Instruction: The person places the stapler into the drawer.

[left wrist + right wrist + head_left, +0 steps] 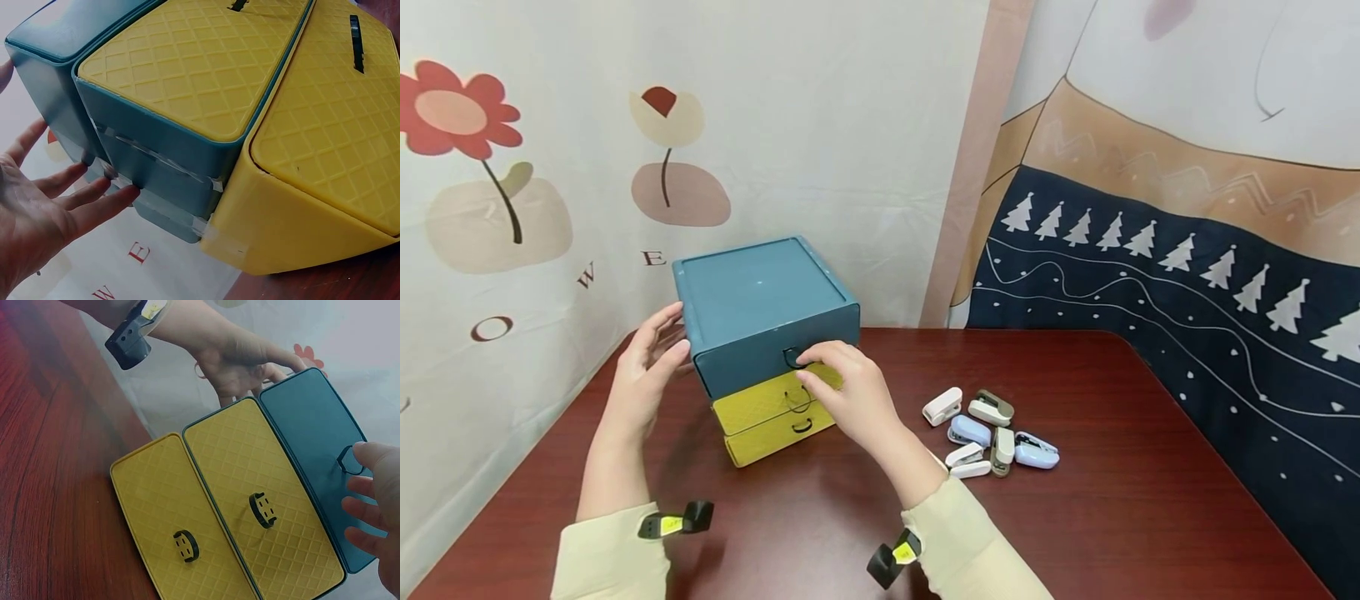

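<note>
If the right hand (857, 398) yanks the handle (790, 358) it's pinching, the drawer unit (756, 287) might skid off-line across the table (1150, 500), cuz the left hand (643, 367) only touches its side, fingers spread.

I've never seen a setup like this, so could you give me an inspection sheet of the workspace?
Surface: dark red-brown table, glossy.
Job's things: three-tier drawer stack, blue-green front on top, two yellow fronts below; all look closed.
Clutter: six small staplers, bunched to the right of the drawer stack.
Left hand: fingers spread, touching the drawer stack from the left.
Right hand: at the top ring; whether it grips is unclear.
Cables: nothing seen.
Surroundings: pale flower-printed backdrop behind, navy tree-patterned cloth on the right.
</note>
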Demonstrator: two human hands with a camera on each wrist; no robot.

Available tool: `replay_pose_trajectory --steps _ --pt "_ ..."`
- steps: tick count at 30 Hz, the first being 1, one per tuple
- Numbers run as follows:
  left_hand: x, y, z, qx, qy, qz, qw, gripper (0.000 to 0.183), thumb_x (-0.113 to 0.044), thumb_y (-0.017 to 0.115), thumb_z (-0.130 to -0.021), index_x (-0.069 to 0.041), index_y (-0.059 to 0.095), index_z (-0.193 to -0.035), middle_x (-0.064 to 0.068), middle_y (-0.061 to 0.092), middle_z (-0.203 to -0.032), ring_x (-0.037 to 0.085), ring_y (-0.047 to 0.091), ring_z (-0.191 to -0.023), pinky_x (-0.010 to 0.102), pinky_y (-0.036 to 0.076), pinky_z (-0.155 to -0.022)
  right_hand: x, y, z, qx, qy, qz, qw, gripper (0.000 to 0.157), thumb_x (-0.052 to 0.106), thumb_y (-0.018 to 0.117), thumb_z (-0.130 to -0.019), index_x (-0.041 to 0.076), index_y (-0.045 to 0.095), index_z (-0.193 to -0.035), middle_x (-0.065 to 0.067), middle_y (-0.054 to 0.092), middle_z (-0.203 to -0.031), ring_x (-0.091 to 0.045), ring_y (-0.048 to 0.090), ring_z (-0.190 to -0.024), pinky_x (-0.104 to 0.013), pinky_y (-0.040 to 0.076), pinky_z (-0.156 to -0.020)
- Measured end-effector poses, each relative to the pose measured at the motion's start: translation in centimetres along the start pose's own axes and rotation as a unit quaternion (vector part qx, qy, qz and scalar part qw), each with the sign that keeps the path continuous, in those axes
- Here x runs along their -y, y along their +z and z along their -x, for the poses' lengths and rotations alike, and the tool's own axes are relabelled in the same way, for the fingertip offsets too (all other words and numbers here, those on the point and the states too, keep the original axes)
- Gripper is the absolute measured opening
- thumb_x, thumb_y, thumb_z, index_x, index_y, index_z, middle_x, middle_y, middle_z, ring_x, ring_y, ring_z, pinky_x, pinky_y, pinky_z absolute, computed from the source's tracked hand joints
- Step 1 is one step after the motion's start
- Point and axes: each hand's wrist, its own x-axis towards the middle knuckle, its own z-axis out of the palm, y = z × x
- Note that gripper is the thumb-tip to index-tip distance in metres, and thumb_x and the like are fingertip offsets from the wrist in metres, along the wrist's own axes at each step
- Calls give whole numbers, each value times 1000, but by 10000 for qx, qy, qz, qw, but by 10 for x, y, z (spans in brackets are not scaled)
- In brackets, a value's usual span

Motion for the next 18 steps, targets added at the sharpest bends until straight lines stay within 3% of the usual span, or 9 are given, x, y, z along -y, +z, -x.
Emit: replay_pose_trajectory --steps 18 --pt "0 -4 -1 184 87 471 9987 51 -7 53 -97 -14 41 -146 4 40 -137 18 41 -123 16 46 -81 5 -4 4 31 160 -485 9987 4 12 70 -88 10 67 -89 3 62 -97 -8 56 -93 -29 48 -82"
